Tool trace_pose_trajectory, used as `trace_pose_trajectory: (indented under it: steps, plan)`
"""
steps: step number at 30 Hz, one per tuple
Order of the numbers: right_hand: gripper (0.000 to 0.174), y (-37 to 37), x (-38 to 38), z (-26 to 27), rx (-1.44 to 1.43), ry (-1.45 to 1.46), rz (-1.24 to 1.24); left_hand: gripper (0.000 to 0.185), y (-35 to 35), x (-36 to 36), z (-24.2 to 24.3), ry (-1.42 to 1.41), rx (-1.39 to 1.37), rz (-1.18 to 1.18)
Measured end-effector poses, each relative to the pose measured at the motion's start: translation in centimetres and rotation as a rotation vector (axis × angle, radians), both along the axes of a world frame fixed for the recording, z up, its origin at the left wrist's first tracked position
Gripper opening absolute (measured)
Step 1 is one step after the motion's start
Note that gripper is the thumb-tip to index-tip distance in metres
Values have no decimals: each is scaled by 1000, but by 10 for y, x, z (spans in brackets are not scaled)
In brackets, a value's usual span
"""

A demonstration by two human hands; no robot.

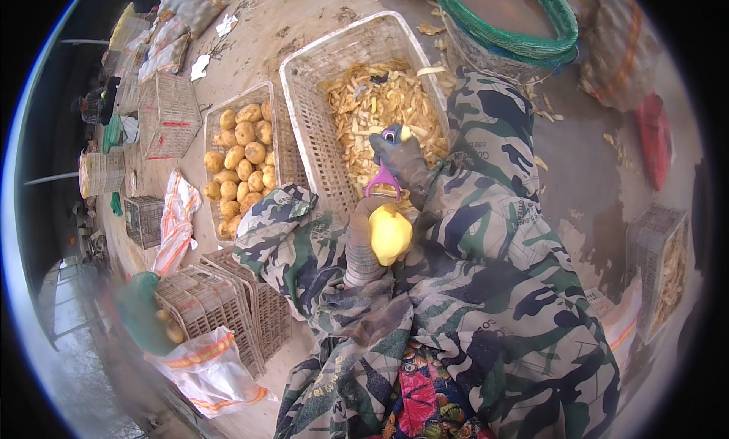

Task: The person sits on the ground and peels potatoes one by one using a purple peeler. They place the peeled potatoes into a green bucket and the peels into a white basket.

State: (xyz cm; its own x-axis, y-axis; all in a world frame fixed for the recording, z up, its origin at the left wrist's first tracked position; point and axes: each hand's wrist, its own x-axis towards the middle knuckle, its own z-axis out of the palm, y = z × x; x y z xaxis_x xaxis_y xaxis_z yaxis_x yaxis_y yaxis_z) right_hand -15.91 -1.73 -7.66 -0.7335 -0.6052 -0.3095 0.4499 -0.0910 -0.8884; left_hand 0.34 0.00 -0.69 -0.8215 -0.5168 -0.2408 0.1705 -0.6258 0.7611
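My left hand (364, 243) wears a dirty knit glove and holds a peeled yellow potato (390, 234). Just beyond it, my right hand (405, 157), in a dark-coated glove, grips a purple peeler (384, 178). The peeler's forked head lies close to the potato's far end; whether the blade touches it I cannot tell. Both hands are above the near side of a large white plastic crate (310, 125), which holds a heap of potato peelings (370, 106). Left of that crate, a smaller crate (209, 137) is filled with several unpeeled potatoes (245, 132).
A tub with green netting round its rim (455, 17) holds murky water at the top right. Stacked brown crates (205, 302) and a woven plastic sack (211, 376) stand at lower left. Full mesh sacks (621, 46) line the right. Camouflage-clad legs (490, 114) flank the crate.
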Motion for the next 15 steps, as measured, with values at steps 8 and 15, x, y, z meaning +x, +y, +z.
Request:
trace_pose_trajectory:
  steps: [8,15]
  plan:
    - [26,35,-1,103,-135,-161,142,98,-24,12,4,-138,48,108]
    - [30,16,-17,46,-29,-85,-49,84,-14,-2,29,-164,-81,85]
